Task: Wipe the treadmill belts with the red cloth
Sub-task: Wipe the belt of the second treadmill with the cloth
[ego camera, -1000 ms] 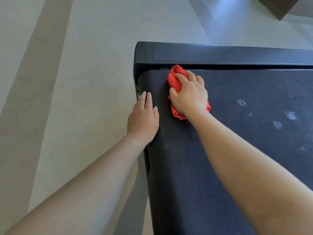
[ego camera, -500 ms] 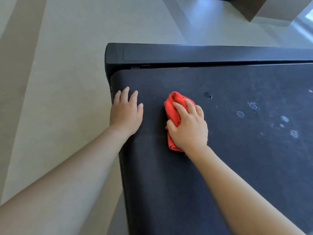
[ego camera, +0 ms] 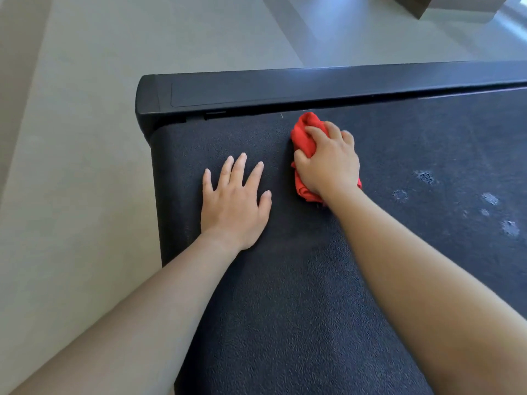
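Note:
The black textured treadmill belt (ego camera: 285,295) fills the lower right of the head view. My right hand (ego camera: 330,163) presses the bunched red cloth (ego camera: 305,132) onto the belt, close to the black end cover (ego camera: 256,92). The cloth pokes out in front of my fingers and under my wrist. My left hand (ego camera: 235,203) lies flat on the belt to the left of the cloth, fingers spread, holding nothing. Several pale dusty spots (ego camera: 425,176) mark the belt to the right of the cloth.
Pale beige floor (ego camera: 71,166) surrounds the treadmill on the left and beyond the end cover. The belt's left edge (ego camera: 156,195) drops to the floor. A dark box-like object (ego camera: 413,4) sits at the top right corner.
My right hand has pushed the cloth forward, up to the end cover. My left hand has moved inward from the belt's left edge and spread its fingers.

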`<state>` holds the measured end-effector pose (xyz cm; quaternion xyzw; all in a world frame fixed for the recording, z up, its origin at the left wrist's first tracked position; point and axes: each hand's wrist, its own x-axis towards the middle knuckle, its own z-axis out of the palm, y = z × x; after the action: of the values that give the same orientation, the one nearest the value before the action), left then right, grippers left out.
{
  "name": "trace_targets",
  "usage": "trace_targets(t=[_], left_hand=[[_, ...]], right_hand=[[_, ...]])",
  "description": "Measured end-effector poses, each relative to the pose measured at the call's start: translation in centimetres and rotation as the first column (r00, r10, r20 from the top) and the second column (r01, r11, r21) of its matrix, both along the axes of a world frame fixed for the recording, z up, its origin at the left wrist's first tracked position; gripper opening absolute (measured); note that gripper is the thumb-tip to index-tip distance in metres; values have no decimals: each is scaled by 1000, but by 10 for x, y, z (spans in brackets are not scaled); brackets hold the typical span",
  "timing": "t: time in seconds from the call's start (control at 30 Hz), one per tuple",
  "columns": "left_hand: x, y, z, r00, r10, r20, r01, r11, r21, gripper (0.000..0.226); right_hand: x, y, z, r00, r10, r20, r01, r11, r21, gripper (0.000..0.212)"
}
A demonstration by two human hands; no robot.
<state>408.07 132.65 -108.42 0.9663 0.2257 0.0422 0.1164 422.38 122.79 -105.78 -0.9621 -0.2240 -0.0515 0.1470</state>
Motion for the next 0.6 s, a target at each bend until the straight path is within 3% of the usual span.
trace_targets(t=[0.13,0.4,0.6], left_hand=[[-1,0,0,1000,3,-1,-3,1000,0,55],[0,0,6,999,-6,-34,6,1000,-6,55],[34,-22,5,1000,4,-12,-4,999,-44,57]], right_hand=[[0,-1,2,1000,7,-23,-7,1000,-14,53],[-84,-70,-5,999,46,4,-46,999,22,54],[-41,-59,-6,1000,14,21,-15,999,51,48]])
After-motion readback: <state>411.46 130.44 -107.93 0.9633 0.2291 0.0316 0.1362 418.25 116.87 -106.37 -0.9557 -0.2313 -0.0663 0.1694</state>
